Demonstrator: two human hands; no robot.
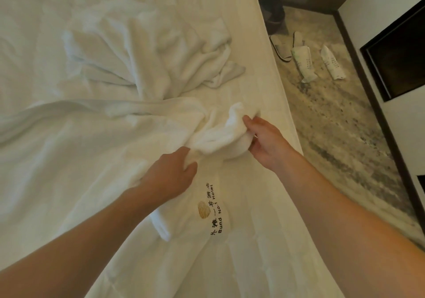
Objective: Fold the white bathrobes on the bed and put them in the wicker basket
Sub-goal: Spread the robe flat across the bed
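Note:
A white bathrobe (220, 224) with a gold emblem and black hotel lettering lies spread over the near part of the bed (34, 33). My left hand (170, 175) grips a bunched fold of its fabric. My right hand (264, 141) holds a rolled-up lump of the same robe near the bed's right edge. A second white bathrobe (142, 51) lies crumpled in a heap farther back on the bed. The wicker basket is not in view.
To the right of the bed runs a strip of mottled carpet (345, 125). On it lie a pair of slippers (284, 49) and two wrapped slipper packs (303, 64). A white wall unit with a dark recess (400, 53) borders the carpet.

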